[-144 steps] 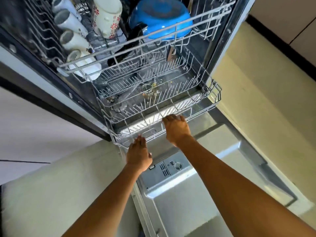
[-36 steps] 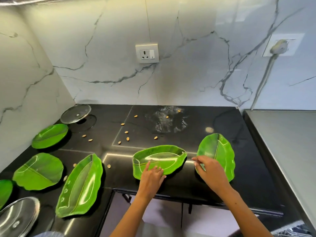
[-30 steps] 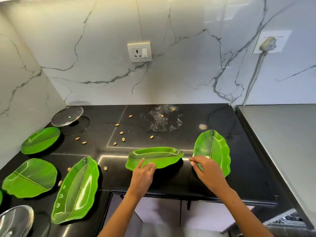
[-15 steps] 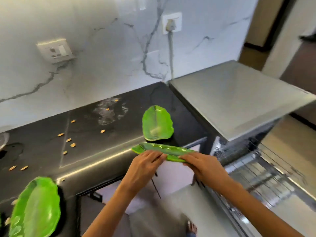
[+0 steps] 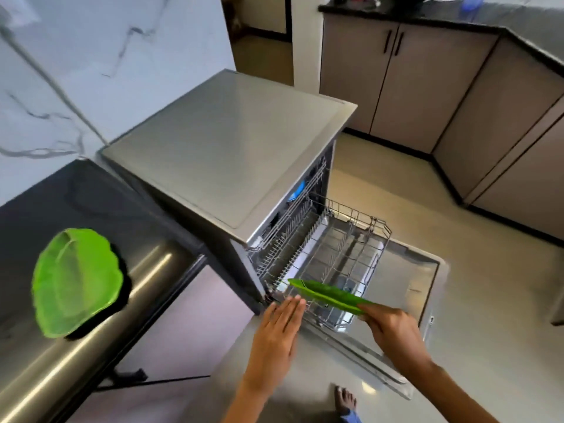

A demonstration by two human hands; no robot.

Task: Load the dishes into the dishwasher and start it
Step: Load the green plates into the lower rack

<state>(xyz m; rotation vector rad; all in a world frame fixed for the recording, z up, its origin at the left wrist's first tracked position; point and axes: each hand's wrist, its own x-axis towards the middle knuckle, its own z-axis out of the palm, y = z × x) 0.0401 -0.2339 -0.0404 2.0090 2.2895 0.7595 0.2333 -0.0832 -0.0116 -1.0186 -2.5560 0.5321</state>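
The green leaf-shaped plate point(image 5: 328, 297) is pinched at one end by the right hand point(image 5: 393, 334), its long axis stretched leftward over the pulled-out lower rack point(image 5: 374, 264), while the flat, empty left hand point(image 5: 279, 334) is held just below its far tip.

left hand point(image 5: 276, 329): forearm enters from the bottom edge, reaching forward. palm down, fingers straight and held together, nothing held. right hand point(image 5: 393, 329): forearm enters from the bottom right, reaching forward and left. fingers curled, pinching the near end of a green leaf-shaped plate point(image 5: 326, 296), held edge-on and roughly level. the two hands are apart, side by side.
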